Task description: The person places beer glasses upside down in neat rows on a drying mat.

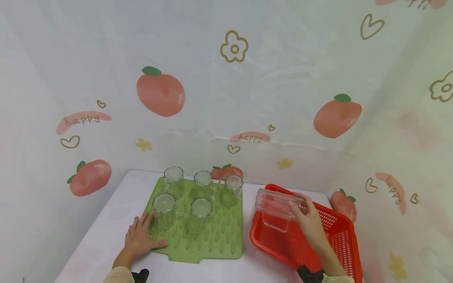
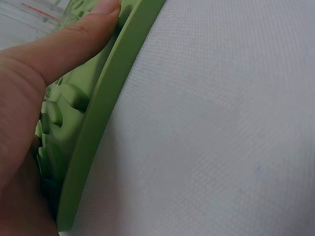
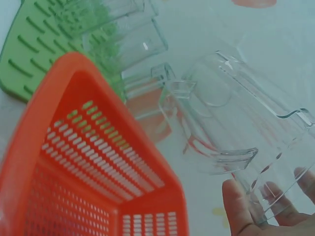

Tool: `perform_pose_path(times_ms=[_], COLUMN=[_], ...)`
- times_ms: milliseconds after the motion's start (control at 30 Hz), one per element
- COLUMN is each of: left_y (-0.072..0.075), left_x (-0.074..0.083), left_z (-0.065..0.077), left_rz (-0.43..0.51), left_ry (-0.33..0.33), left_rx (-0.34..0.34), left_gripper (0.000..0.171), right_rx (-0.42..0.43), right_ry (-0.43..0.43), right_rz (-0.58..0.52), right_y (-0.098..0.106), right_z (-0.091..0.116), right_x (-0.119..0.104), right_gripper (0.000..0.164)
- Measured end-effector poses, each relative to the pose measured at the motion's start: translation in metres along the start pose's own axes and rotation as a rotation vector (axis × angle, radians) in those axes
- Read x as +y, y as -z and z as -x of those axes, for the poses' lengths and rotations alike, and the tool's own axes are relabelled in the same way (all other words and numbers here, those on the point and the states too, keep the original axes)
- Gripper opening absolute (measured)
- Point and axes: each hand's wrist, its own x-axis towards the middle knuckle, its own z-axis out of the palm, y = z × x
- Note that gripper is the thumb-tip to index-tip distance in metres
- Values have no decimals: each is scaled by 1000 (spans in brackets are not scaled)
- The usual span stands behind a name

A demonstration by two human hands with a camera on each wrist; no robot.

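Note:
My right hand [image 1: 308, 220] grips a clear glass mug [image 1: 274, 203] near one end, tipped on its side above the red basket. The handle hangs toward the basket in the head view. In the right wrist view, thumb and fingers sit around the end of the mug [image 3: 236, 105]. With fingers spread, my left hand [image 1: 139, 237] rests on the left edge of a green drying mat [image 1: 216, 249]. Several clear glass mugs stand on that mat, including a front left mug [image 1: 164, 214] close to my left fingers and a front middle mug [image 1: 200, 216].
The red perforated basket [image 1: 255, 236] stands right of the mat, partly covered by my right forearm. Three mugs line the mat's back, the rightmost mug [image 1: 232, 191] nearest the basket. A printed cloth [image 1: 198, 137] hangs behind the white table [image 1: 95, 243].

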Motion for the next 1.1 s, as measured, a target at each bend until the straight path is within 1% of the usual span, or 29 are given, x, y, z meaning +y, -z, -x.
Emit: perform_pose_path(times_ms=[100,200,367,533,733,933,1100], left_y=[1,0,-2,0,0,-2,-1], left_x=[-3,-5,-5,-3,0,-1,-1], left_z=[-1,-2,-2,-1,-2,-1,-1], left_rz=[8,10,10,10,15,8,3], left_ry=[2,8,21,28,20,28,37], left_rx=[6,-8,-22,-21,-12,-20,-25], left_gripper=[132,132,133,133,133,133,134], right_rx=[-10,-19,-49,-69,-82,-103,-120], right_ry=[-10,-17,4,15,36,58,66], right_rz=[-35,-62,-77,-91,-156,-231,-252], right_y=[-8,-15,-26,-36,-48,-64,-73], right_z=[-3,-5,-11,-16,-23,-29,-32], right_x=[-1,-1,1,2,1,4,6], right_gripper=[57,55,54,51,50,50,47])
